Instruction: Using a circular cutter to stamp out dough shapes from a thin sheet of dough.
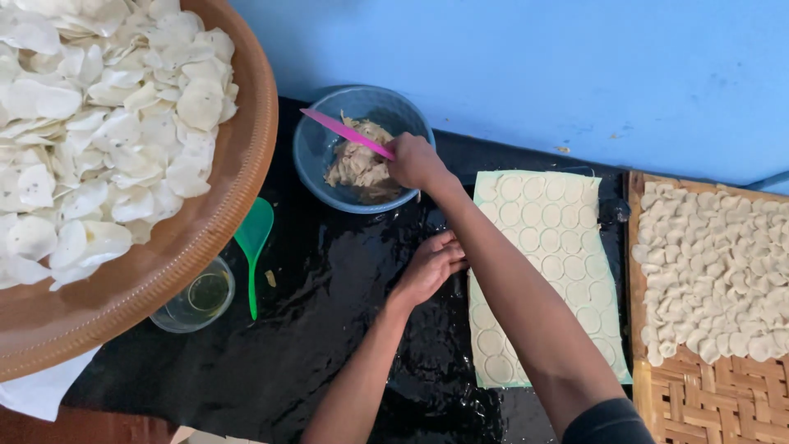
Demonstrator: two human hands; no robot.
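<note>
Counter (329, 329) covered in glossy black plastic sheet, wet-looking and wrinkled; blue bowl (316, 156) translucent matt plastic, pink spatula (345, 131) and green scoop (253, 238) smooth plastic. Small cup (177, 316) clear plastic, dough sheet (542, 247) pale, matt, soft. Round tray (246, 181) brown with ribbed woven-look rim, flat tray (699, 395) woven bamboo, rough; wall (575, 66) matt blue paint

Far left: large round brown tray (246, 156) heaped with pale, thin round wafers (99, 123). Just beside its near rim, small clear glass bowl (196, 298) and green plastic scoop (253, 238) on glossy black sheet (312, 345). Far right: woven bamboo tray (699, 395) covered with small pale dough pieces (715, 271). Behind, blue wall (534, 57).
</note>
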